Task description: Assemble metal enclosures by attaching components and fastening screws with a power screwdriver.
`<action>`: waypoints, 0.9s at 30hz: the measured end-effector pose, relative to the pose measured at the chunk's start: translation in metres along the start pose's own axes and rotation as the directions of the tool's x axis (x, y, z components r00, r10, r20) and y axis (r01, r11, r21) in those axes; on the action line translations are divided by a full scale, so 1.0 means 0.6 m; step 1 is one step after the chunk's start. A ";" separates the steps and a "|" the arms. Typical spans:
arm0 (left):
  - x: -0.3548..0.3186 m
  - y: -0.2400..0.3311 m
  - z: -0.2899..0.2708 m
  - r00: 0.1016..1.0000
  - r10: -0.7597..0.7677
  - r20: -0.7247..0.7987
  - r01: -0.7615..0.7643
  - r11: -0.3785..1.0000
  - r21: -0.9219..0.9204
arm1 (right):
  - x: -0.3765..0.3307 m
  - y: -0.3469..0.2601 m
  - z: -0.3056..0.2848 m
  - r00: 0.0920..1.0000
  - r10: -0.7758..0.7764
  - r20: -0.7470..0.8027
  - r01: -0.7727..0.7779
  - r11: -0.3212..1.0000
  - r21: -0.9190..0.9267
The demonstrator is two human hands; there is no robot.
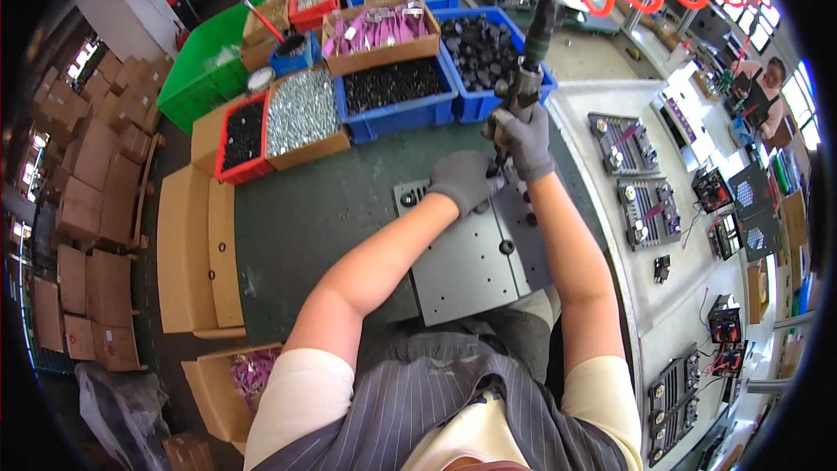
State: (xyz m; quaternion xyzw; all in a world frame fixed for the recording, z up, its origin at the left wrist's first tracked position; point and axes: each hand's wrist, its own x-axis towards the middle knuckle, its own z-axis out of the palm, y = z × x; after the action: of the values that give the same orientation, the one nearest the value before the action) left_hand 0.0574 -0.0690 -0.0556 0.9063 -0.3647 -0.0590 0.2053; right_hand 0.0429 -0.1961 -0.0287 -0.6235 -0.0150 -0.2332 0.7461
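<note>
Grey metal panel (466,266) at the near edge of the green bench (288,227). Right grip (527,139), gloved, wrapped firmly around a power driver (540,30); left grip (464,181) over the panel, fingers bunched near the driver's lower end, anything pinched there impossible to tell. Beyond: red bin (245,173) of small black parts (244,131), just beside a carton (311,151) of silvery fasteners (303,112); blue bin (403,125) of dark slim pieces (394,87); second blue bin (479,107) of chunkier black pieces (478,51); behind, smaller carton (384,52) of purple parts (377,29).
</note>
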 end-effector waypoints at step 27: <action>-0.191 -0.080 -0.014 0.872 -0.145 0.467 0.204 -0.759 -0.618 | -0.212 -0.119 0.036 0.972 -0.152 -0.178 0.215 0.882 0.420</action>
State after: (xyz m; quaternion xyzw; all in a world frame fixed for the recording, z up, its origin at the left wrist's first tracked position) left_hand 0.0069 0.0434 -0.0729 0.2195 0.1521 -0.4165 0.8690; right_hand -0.0910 -0.1420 0.0024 -0.4184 -0.0734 -0.3367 0.8403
